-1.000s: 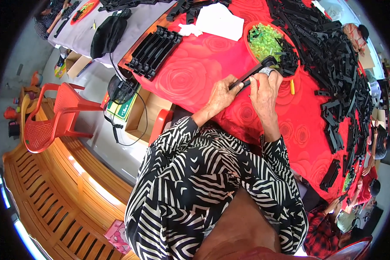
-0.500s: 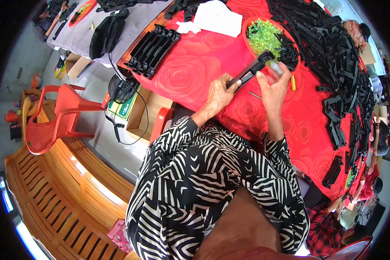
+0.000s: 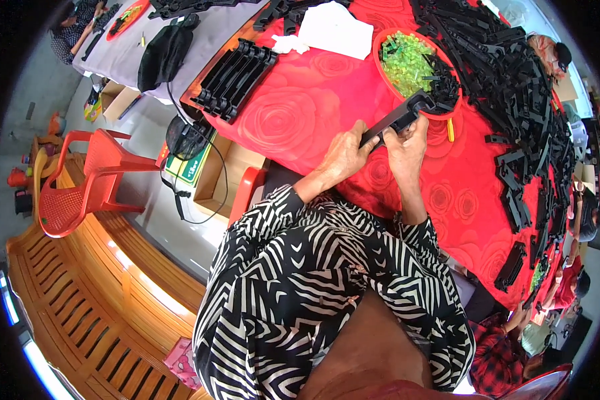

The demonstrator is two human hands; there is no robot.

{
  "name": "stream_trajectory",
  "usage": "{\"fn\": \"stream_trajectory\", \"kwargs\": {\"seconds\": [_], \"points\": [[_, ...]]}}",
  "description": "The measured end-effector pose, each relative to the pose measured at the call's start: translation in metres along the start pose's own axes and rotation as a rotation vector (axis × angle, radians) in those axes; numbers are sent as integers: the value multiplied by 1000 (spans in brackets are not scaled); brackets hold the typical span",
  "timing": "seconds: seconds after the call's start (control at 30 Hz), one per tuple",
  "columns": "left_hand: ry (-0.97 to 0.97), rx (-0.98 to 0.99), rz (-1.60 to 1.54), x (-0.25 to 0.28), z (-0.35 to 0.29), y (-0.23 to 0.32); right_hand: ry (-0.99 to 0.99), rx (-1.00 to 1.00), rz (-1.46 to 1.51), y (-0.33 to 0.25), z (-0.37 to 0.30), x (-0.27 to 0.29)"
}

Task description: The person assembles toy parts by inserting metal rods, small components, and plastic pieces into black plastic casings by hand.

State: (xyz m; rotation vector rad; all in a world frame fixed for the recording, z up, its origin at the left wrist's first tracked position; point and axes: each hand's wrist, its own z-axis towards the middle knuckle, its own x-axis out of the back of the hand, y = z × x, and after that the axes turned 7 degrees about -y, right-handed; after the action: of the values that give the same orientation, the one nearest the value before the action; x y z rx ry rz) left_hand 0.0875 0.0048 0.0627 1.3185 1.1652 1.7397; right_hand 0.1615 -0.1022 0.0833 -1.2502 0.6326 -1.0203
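Compared with a second ago, the long black plastic part (image 3: 399, 119) sits lower and flatter again after being tilted up half a second back. The right hand (image 3: 407, 148) has slid down from the part's far end to close under its middle, beside the left hand (image 3: 343, 155), whose grip is unchanged.

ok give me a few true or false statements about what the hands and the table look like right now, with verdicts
1. Both hands hold one long black plastic part. True.
2. The left hand rests flat on the tablecloth. False: it grips the part's near end.
3. The red bowl holds green pieces. True.
4. The tablecloth is plain blue. False: it is red with a rose pattern.
5. The right hand holds a yellow pen. False: it is on the black part.
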Motion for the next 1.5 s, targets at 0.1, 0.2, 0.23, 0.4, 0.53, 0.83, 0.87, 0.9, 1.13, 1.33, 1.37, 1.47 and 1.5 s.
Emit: {"fn": "stream_trajectory", "kwargs": {"seconds": [0.1,0.2,0.23,0.4,0.53,0.83,0.87,0.9,1.13,1.33,1.37,1.47,1.5], "points": [[15,18,-44,-1,-2,6,18,17,-49,-1,-2,-1],[-15,36,-81,0,-3,5,51,34,-63,-1,-3,-5],[1,21,-74,-2,-3,3,51,34,-63,-2,-3,-5],[19,54,-108,-6,-1,-2,91,-77,-174,-12,-1,-7],[-61,86,-260,-10,0,-13,91,-82,-126,-17,-1,-6],[-167,84,-441,-14,-1,-22,78,-61,12,-2,4,-3],[-167,98,-446,-15,-1,-23,77,-59,16,-3,4,-4],[-168,98,-446,-13,-1,-21,78,-58,21,-3,3,-4],[-205,132,-512,-9,-2,-22,101,-50,-1,2,1,-6],[-59,-43,-410,-15,-2,-25,69,-67,-102,6,2,-4],[-73,-24,-369,-15,-1,-26,77,-48,-91,12,2,-4],[-79,5,-273,-12,-3,-26,75,-32,-47,9,-1,-8],[-81,7,-274,-10,-3,-24,63,-34,-15,6,-3,-9]]}}
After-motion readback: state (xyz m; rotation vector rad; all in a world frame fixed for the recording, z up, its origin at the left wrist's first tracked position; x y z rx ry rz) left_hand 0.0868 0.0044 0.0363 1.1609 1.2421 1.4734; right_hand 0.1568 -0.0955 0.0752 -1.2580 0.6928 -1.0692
